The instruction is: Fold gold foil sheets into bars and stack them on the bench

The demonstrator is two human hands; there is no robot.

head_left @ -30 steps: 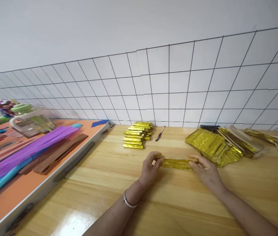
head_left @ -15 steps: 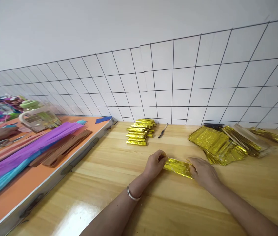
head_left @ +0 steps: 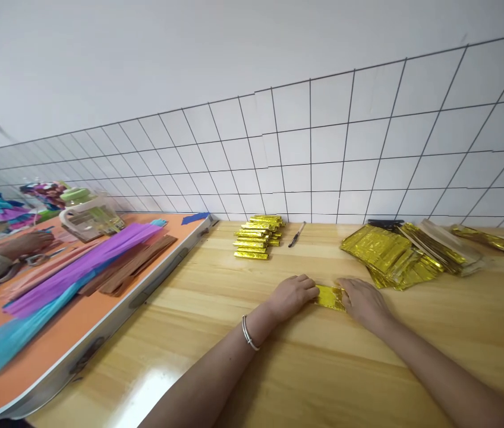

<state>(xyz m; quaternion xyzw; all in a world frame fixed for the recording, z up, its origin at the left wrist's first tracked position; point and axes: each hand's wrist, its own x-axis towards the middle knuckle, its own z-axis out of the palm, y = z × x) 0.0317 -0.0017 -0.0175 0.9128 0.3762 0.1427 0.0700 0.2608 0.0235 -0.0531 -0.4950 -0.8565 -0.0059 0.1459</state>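
Observation:
A shiny gold foil strip (head_left: 330, 297) lies across the wooden table between my hands, its middle showing. My left hand (head_left: 294, 295), with a silver bangle at the wrist, has its fingers closed over the strip's left end. At the other end, my right hand (head_left: 363, 302) grips the foil with bent fingers. Both ends are hidden under the hands. Beyond my left hand is a stack of narrow folded gold foil strips (head_left: 258, 238). Flat gold foil sheets (head_left: 383, 252) lie in a fanned pile beyond my right hand.
A pen (head_left: 297, 235) lies near the tiled wall. At left, a raised-edge orange board (head_left: 95, 339) holds purple crepe paper (head_left: 87, 261), brown paper strips (head_left: 138, 267) and a clear jug with green lid (head_left: 91, 217). Another person's hand (head_left: 29, 242) rests there beside scissors (head_left: 40, 258).
My left hand has slid right and flattened over the foil strip, so less of it shows between my hands. The right hand stays at its end. The view has shifted slightly.

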